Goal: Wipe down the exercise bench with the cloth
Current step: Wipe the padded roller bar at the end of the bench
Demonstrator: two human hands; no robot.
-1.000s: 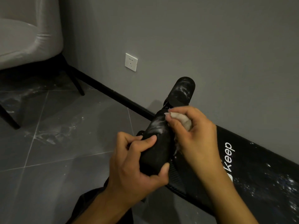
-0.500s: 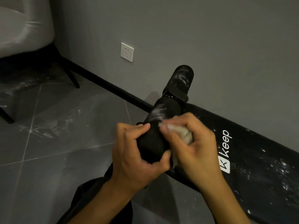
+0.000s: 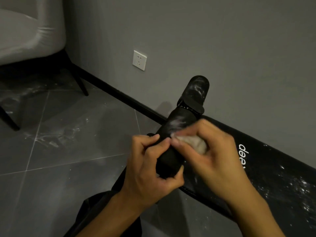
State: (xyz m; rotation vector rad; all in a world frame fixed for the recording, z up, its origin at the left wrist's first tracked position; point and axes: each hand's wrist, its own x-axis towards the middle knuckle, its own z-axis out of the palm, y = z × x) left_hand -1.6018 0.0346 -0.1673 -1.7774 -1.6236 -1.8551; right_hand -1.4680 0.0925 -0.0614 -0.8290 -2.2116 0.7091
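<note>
The left hand (image 3: 150,170) curls round the near end of the black foam roller (image 3: 177,123); the right hand (image 3: 213,161) holds the balled pale cloth (image 3: 195,142) pressed on the roller's side. The dust-speckled bench (image 3: 277,178) runs rightward along the wall (image 3: 222,48).

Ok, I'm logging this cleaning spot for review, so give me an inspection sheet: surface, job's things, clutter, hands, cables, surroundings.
Surface: grey tiled floor, with white smears and specks.
Job's things: black bench, speckled white toward the right; near roller, with white streaks on its upper part; far roller, smeared white; balled pale cloth.
Clutter: nothing seen.
Hands: left hand grips the near roller; right hand holds the cloth against it.
Cables: nothing seen.
Surroundings: grey wall, white socket, black skirting, pale chair at the left.
</note>
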